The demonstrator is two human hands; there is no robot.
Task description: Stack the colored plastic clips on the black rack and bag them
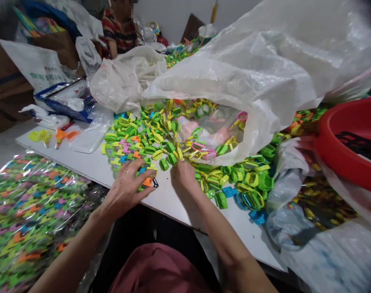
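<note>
A heap of small plastic toy pieces [142,138] in green, yellow, pink, orange and blue lies on a white table [173,203], spilling from a big clear plastic bag [252,77]. My left hand [127,189] rests on the near edge of the heap, its fingers curled around an orange piece with a black part [149,182]. My right hand [182,175] reaches into the heap close beside it, fingers bent down among green and yellow pieces; what they hold is hidden.
A red basin [350,138] stands at the right. Clear bags of packed colourful pieces [29,211] lie at the lower left. A blue basket [63,103] sits at the back left. A person in a striped shirt [119,30] sits behind the table.
</note>
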